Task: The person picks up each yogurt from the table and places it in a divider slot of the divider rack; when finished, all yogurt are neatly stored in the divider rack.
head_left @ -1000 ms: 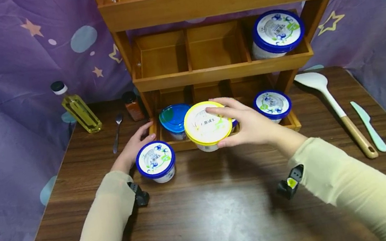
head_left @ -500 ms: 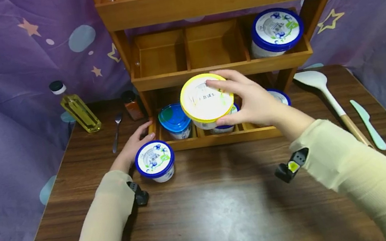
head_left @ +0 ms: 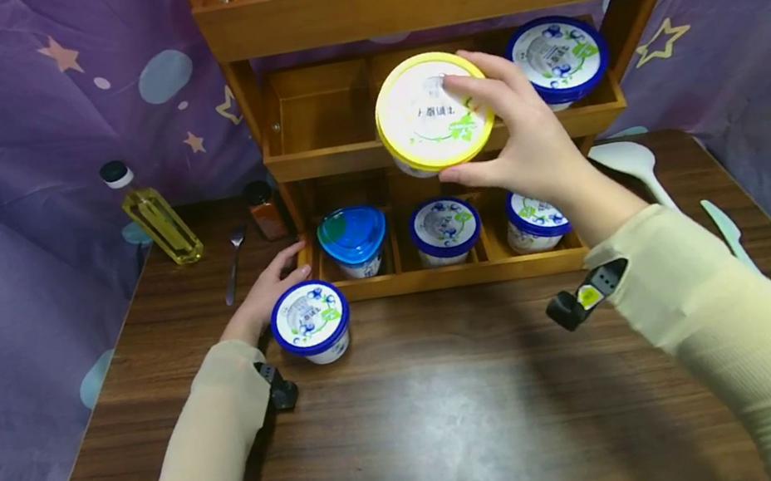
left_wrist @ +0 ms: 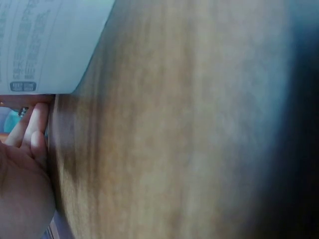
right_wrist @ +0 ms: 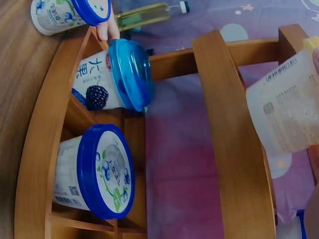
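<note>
My right hand (head_left: 518, 118) grips a yellow-lidded tub (head_left: 433, 111) by its rim, fingers over the lid and thumb on the near side. The tub is raised in front of the middle tier of the wooden shelf (head_left: 335, 162); in the right wrist view its pale printed side (right_wrist: 284, 104) shows at the right. My left hand (head_left: 268, 293) rests at the left end of the bottom tier, its fingers fairly straight against the wood. Just in front of it stands a blue-lidded tub (head_left: 310, 320) on the table, partly hiding the palm.
The bottom tier holds a tub with a clear blue lid (head_left: 353, 237) and two blue-rimmed tubs, one in the centre (head_left: 445, 227) and one at right (head_left: 535, 221). A larger tub (head_left: 557, 58) sits middle-tier right. Oil bottle (head_left: 161, 221), spice jar (head_left: 265, 213), fork (head_left: 234, 264), ladle (head_left: 630, 160) and knife (head_left: 725, 224) flank the shelf.
My right hand has lifted the yellow-lidded tub from in front of the bottom tier up to the middle tier, shifting slightly right. My left hand has stayed in place.
</note>
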{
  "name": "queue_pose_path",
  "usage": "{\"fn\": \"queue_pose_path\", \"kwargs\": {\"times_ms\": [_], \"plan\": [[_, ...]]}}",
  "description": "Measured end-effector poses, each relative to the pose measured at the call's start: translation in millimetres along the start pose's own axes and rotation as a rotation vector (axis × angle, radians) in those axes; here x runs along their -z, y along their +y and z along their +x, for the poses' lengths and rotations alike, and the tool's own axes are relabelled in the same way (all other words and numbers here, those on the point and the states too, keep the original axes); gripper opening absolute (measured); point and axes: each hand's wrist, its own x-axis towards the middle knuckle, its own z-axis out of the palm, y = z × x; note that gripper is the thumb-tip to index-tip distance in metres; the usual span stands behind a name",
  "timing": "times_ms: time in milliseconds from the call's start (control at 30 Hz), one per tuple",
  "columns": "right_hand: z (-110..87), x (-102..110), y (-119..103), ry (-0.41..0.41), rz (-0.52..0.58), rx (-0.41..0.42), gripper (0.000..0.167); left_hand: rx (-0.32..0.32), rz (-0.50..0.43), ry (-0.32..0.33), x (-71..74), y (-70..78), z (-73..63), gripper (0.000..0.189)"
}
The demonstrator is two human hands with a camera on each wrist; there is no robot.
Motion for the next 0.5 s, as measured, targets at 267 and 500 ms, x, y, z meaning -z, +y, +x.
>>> {"fn": "queue_pose_path", "kwargs": {"times_ms": [267, 500], "plan": [[4.0, -5, 12, 0.149, -0.103, 0.128, 0.082, 0.018, -0.009, -0.018, 0.2, 12.1, -6.2, 0.057], [7.6, -12, 23, 0.17, -0.136, 0.185, 0.08, -0.019, 0.024, 0.026, -1.0, -8.7, 6.0, 0.059]]}}
